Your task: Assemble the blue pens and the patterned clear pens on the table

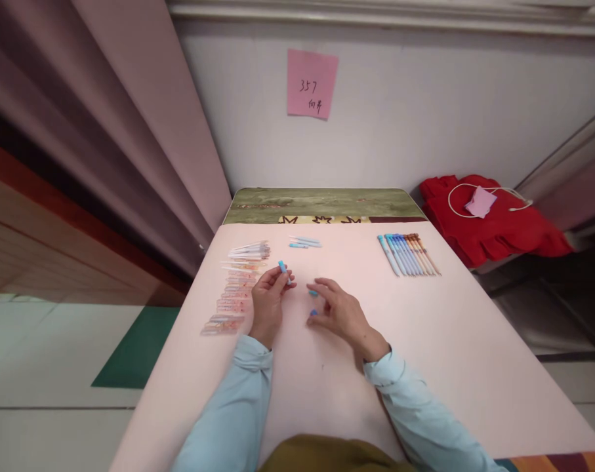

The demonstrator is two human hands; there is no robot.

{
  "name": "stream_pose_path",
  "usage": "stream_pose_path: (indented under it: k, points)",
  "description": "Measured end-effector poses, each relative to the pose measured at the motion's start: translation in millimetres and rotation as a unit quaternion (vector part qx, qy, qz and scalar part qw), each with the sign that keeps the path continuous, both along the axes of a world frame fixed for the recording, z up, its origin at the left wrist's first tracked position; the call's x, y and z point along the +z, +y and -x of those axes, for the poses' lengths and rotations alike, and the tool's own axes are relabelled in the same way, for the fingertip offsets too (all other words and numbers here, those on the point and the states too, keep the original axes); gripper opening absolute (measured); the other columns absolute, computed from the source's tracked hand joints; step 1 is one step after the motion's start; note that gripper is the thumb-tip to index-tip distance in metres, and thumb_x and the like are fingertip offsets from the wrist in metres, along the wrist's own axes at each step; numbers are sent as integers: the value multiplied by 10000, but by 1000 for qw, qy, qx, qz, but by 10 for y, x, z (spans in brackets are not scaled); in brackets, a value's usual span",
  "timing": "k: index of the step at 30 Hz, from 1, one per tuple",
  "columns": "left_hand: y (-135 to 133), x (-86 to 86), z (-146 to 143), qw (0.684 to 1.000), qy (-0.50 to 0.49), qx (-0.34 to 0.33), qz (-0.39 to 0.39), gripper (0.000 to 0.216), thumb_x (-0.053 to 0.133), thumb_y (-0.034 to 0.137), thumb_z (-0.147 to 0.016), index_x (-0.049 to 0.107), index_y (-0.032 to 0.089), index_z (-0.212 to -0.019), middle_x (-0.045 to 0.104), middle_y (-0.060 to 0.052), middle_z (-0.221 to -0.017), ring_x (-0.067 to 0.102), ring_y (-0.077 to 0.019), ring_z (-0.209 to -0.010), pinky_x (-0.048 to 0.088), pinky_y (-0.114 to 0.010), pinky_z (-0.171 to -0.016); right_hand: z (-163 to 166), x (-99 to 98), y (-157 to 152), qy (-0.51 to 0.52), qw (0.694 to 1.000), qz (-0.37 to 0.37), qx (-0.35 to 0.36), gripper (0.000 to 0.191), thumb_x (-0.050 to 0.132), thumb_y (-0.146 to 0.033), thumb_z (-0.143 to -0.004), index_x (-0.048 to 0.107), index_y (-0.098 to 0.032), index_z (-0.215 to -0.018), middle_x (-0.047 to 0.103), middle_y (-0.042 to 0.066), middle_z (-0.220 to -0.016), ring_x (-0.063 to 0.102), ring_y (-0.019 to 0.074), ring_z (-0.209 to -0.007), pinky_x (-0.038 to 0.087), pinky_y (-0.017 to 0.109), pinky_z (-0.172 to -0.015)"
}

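My left hand (266,301) is closed around a thin pen part with a light blue tip (282,266), held just above the pale pink table (425,341). My right hand (337,311) hovers beside it with curled fingers pinching a small blue piece (313,313); another small teal piece (313,292) shows at its fingertips. Just left of my left hand, several clear refill packets (234,295) lie in a column. Two or three blue pen parts (304,242) rest farther back at the middle.
A row of several blue and orange pens (408,254) lies at the back right of the table. A red cloth (494,219) with a white cable and pink note sits to the right. A pink sticky note (311,83) hangs on the wall. Curtain at left.
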State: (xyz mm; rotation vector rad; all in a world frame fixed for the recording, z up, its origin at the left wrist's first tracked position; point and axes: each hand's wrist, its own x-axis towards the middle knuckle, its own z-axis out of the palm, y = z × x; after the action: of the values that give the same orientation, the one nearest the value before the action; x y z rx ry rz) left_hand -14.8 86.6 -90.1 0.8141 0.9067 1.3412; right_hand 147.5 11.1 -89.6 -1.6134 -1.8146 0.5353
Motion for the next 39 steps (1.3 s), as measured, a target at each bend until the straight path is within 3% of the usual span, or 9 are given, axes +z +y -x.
stream_pose_path:
  k: [4,6,10,13,16,19,22,28,39]
  points:
    - [-3,-20,-21,1000,14,-19,1,303,790,299,-690,697,157,-941,690,-47,-886,642,-138,-774,551,-288,-692,-26,-57,34,-38,998,-20,37,230,663,-185,-814,726,-301,-1002,678,22,-1122,665,167,-835,513,285,-741]
    - [6,-32,-23,999,22,-23,-1,306,788,298,-695,699,153,-948,692,-52,-891,645,-142,-782,551,-287,-693,-65,-62,35,-39,998,-33,44,224,624,-157,-834,734,-299,-969,696,20,-1057,662,181,-913,507,280,-757]
    - [28,-66,-13,999,31,-18,-6,310,786,309,-695,703,156,-951,699,-53,-890,650,-142,-770,553,-289,-691,-163,27,118,-52,997,-20,45,260,668,-252,-826,716,-334,-1068,712,11,-1021,667,168,-775,502,275,-690]
    - [38,-90,-5,999,32,-8,-12,304,788,317,-687,705,166,-938,703,-44,-877,653,-141,-760,555,-294,-686,-210,117,435,-58,998,-30,-10,260,645,-295,-852,700,-299,-1107,718,30,-980,660,182,-769,499,305,-747]
    - [39,-100,-2,999,34,-5,-12,298,782,317,-691,706,171,-939,706,-40,-870,656,-139,-752,553,-293,-684,-175,140,947,-61,995,-52,-61,209,605,-271,-879,691,-244,-1067,691,61,-1083,636,210,-931,472,337,-866]
    - [37,-100,1,999,34,-2,-6,288,775,312,-701,706,170,-942,706,-41,-862,654,-140,-746,551,-288,-675,-85,78,1412,-92,994,-41,-42,207,646,-267,-848,673,-213,-1047,654,78,-1131,583,225,-1036,430,335,-921]
    - [40,-101,4,999,32,3,-6,284,776,311,-704,707,169,-939,703,-40,-856,650,-138,-746,548,-279,-665,-31,-27,1651,-128,990,-19,-51,235,656,-302,-844,650,-194,-1052,640,98,-1119,564,241,-1010,414,347,-897]
    - [53,-114,3,1000,31,-1,-2,294,787,312,-697,711,166,-941,694,-40,-848,642,-134,-744,546,-269,-655,-76,-129,1645,-183,982,-35,-36,181,588,-251,-886,625,-199,-1056,641,91,-1091,544,243,-1003,381,337,-895]
    - [68,-121,-14,1000,25,-1,-5,321,797,319,-683,713,152,-944,702,-54,-859,649,-142,-733,551,-279,-650,-58,-4,1566,-240,971,4,-3,135,574,-260,-903,638,-202,-1006,643,92,-1051,592,218,-904,408,295,-766]
